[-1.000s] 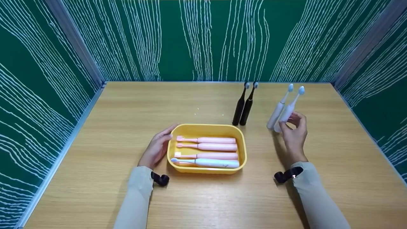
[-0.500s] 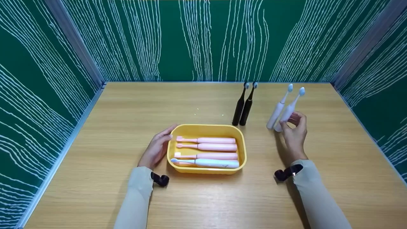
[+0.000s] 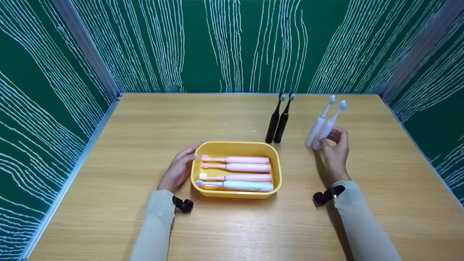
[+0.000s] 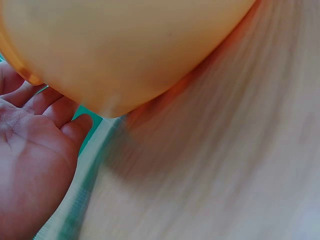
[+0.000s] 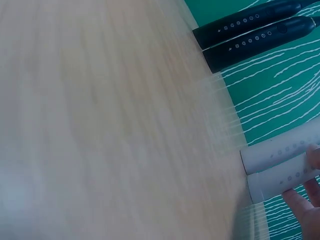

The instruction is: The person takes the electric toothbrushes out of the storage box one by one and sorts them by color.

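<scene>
My right hand (image 3: pixel 335 156) pinches the handle of a white electric toothbrush (image 3: pixel 327 128) between thumb and fingers. It stands nearly upright on the table, close beside a second white toothbrush (image 3: pixel 315 130). In the right wrist view, the bases of the held brush (image 5: pixel 272 185) and its neighbour (image 5: pixel 275 150) sit side by side. My left hand (image 3: pixel 177 168) holds the left end of a yellow plastic tub (image 3: pixel 235 195), thumb at the rim and fingers along the outer wall. Inside lie several pink toothbrushes (image 3: pixel 248 167) and one pale blue-white toothbrush (image 3: pixel 247 186), heads to the left.
Two black electric toothbrushes (image 3: pixel 277 125) stand upright behind the tub's right corner, left of the white pair. Green panels (image 3: pixel 203 47) with white wavy lines enclose the wooden table (image 3: pixel 163 119) at the back and both sides. Tiny pale specks dot the wood behind the tub.
The head of the white toothbrush in my right hand has shifted very slightly down and toward its neighbour. My left hand and the tub stay where they were.
</scene>
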The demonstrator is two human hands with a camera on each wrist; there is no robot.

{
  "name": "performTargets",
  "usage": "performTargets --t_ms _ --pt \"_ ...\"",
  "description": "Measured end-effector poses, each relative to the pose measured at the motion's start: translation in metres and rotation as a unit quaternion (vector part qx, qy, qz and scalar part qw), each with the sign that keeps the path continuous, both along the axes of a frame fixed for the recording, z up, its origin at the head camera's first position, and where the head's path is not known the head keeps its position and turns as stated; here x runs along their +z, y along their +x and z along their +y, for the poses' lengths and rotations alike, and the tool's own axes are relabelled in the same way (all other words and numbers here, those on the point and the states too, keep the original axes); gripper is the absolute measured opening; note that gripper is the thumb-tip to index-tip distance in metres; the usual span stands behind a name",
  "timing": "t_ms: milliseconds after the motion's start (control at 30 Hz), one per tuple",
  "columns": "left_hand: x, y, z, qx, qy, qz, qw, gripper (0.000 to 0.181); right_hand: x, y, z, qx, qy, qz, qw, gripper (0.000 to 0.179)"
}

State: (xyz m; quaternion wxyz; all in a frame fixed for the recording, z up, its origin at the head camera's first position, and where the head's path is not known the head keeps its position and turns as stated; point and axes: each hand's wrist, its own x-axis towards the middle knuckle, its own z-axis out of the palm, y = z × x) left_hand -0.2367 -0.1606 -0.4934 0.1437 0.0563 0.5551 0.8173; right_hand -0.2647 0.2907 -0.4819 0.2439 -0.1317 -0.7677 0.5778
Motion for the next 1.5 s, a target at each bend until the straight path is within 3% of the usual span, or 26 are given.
performTargets --t_ms 267,500,733,1300,1500 --pt "-0.0002 -0.0004 0.0 0.002 -0.001 -0.001 1.0 0.052 -0.002 -0.0007 0.0021 0.004 0.002 -0.018 0.9998 0.044" --pt "-0.0021 -0.0002 -0.0007 -0.011 0.009 0.013 0.9998 0.053 -0.0043 -0.0017 0.001 0.005 0.007 0.006 0.9999 0.043" --pt "-0.002 0.0005 -0.0012 -0.01 -0.001 0.021 0.9997 0.053 -0.0045 -0.0019 0.0025 0.009 0.015 -0.028 0.9995 0.043" --pt "0.0 0.0005 0.0002 -0.006 0.006 0.006 1.0 0.053 -0.0038 0.0026 0.0059 0.027 -0.015 -0.057 0.9979 0.044" --pt "-0.0014 -0.0014 0.0 -0.007 0.006 -0.006 0.9999 0.052 -0.0051 0.0022 0.0061 0.025 -0.01 -0.046 0.9986 0.049"
